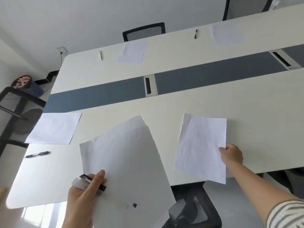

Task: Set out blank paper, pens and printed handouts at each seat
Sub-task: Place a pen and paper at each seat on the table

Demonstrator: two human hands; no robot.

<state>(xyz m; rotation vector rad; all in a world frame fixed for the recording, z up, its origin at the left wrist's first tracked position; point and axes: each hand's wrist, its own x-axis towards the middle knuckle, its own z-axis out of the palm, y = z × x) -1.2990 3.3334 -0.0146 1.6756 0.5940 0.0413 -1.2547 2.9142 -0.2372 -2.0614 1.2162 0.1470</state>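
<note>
My left hand (83, 196) grips a stack of white paper (125, 163) together with pens (92, 182), held above the near edge of the white table (213, 99). My right hand (232, 155) pinches the right edge of a single white sheet (200, 148), which hangs over the table's near side. On the near left lies another sheet (54, 128) with a black pen (37, 154) below it. Across the table lie a sheet (132, 51) with a white pen (101, 55), and a further sheet (227, 33) with a dark pen (195, 34).
A grey strip with metal cable hatches (150, 85) runs down the table's middle. Black mesh chairs stand at the far side (144, 31), at the left end (14, 112) and just below the near edge (192, 208). A blue waste basket (31, 87) sits on the floor at left.
</note>
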